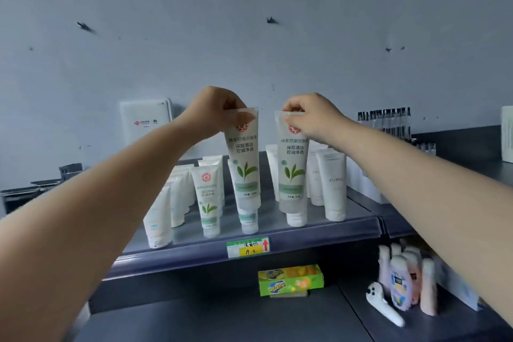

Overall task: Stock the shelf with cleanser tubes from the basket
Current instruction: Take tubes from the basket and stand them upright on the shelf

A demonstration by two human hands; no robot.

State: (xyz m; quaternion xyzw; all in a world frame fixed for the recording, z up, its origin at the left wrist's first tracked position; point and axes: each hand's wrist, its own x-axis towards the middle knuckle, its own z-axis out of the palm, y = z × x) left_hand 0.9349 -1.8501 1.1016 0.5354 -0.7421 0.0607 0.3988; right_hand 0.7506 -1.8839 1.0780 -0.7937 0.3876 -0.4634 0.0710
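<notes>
Above the shelf (277,233), among the standing rows, you hold two tubes cap-down: your left hand (219,111) pinches the left tube (245,164) by its flat crimped end, your right hand (308,116) pinches the right tube (293,169) likewise. They look light, soft-walled and top-heavy on small caps; the stiff crimp seems the safest hold.

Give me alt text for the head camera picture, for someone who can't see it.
A person's left hand and right hand each pinch the top seam of a green-leaf cleanser tube, the left tube and the right tube, holding them upright over the top shelf. More tubes stand around them, and a green and yellow box sits on the shelf below.
</notes>
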